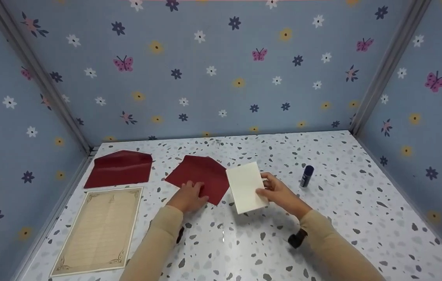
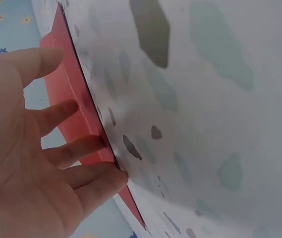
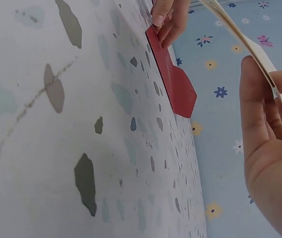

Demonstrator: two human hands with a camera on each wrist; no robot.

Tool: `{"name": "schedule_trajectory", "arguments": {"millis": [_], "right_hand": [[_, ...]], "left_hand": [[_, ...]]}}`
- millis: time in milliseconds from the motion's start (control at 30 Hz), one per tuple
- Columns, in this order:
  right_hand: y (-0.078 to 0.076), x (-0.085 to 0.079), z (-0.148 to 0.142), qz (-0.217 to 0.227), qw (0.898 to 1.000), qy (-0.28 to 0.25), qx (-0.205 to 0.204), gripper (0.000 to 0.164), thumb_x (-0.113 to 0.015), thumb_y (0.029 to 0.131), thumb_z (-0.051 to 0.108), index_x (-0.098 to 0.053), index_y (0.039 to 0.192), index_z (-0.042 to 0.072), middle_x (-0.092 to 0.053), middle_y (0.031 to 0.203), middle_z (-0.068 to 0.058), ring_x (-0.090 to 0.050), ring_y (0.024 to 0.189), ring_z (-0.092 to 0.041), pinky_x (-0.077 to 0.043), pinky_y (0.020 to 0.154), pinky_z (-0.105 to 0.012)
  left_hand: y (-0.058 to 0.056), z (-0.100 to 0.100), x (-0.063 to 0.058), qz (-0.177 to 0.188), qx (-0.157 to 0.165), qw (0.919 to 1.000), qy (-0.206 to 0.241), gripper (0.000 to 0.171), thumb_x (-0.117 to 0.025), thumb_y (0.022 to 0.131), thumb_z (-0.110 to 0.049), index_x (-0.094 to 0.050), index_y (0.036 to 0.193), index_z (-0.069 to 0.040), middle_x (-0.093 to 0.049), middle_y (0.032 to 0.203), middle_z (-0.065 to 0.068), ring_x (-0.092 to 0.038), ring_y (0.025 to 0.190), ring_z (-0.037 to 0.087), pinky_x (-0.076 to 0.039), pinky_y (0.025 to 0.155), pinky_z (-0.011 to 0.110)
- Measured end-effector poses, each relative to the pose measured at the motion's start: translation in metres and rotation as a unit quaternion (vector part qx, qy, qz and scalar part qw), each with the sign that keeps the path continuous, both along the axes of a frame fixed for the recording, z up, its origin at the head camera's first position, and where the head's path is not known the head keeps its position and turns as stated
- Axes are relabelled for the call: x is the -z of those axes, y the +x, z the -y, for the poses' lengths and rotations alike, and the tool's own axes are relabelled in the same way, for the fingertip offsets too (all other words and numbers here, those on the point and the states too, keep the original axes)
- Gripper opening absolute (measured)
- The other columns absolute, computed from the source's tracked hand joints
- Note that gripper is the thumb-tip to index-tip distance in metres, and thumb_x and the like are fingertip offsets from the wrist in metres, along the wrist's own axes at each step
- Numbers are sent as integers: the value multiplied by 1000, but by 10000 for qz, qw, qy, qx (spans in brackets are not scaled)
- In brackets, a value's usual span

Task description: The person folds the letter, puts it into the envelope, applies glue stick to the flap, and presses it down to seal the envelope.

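Note:
A dark red envelope (image 1: 207,171) lies tilted on the speckled table with its flap opened out towards the back. My left hand (image 1: 188,197) rests on its near left part, the fingers spread and lightly bent in the left wrist view, where the envelope (image 2: 64,82) lies beneath the fingertips. To the right, my right hand (image 1: 281,195) pinches a folded cream paper (image 1: 246,187) by its right edge, thumb on the front and fingers behind. This paper is held above the table, beside the envelope's right corner. Its layered folds show edge-on in the right wrist view.
A second red envelope (image 1: 121,173), flap up, lies at the back left. In front of it is a tan lined sheet (image 1: 100,230) with an ornate border. A small dark blue tube (image 1: 307,176), like a glue stick, is right of my right hand. Patterned walls (image 1: 221,89) enclose the table.

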State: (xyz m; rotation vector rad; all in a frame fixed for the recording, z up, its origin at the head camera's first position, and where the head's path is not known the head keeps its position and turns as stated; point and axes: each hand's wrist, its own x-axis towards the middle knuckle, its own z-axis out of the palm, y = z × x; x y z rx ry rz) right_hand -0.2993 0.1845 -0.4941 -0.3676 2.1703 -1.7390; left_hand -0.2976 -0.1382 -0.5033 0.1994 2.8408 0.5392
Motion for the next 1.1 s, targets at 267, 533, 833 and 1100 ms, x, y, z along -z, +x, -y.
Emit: {"name": "schedule_trajectory", "arguments": {"millis": [267,533,833,1100], "right_hand": [[-2,5,-5,-71,9999,-63,-51,58,-69,97,26,-42,146,12,-60,130,-14,-62,113,-29,-53,92,-45],[-1,7,-6,-120,9998,-97,-91,56,-69,97,27,-43,145,13,-61,130,-13,-62,113,-29,-52,93,-46],[1,5,-8,-183,9995,-208,-118,57,-68,97,27,-42,145,10,-61,130,-15,-62,112,-30,-53,92,-46],[1,10,-11,-170,9995,-260,-90,56,-68,98,23,-42,145,9,-61,130,-17,-63,111,-30,-54,89,-44]], "left_hand": [[-2,-4,0,-240,357,9984,-365,66,-55,102,-43,-43,149,2,-41,144,26,-44,132,45,-41,107,52],[-4,-4,3,-336,475,9973,-452,56,-59,101,-40,-56,135,4,-48,114,17,-54,98,27,-50,90,42],[0,2,7,199,268,9974,635,54,-63,98,-40,-53,137,-4,-38,141,15,-50,121,29,-45,101,46],[2,8,13,201,193,9916,1265,50,-69,95,-33,-54,134,-5,-29,156,18,-36,139,36,-36,110,52]]}}
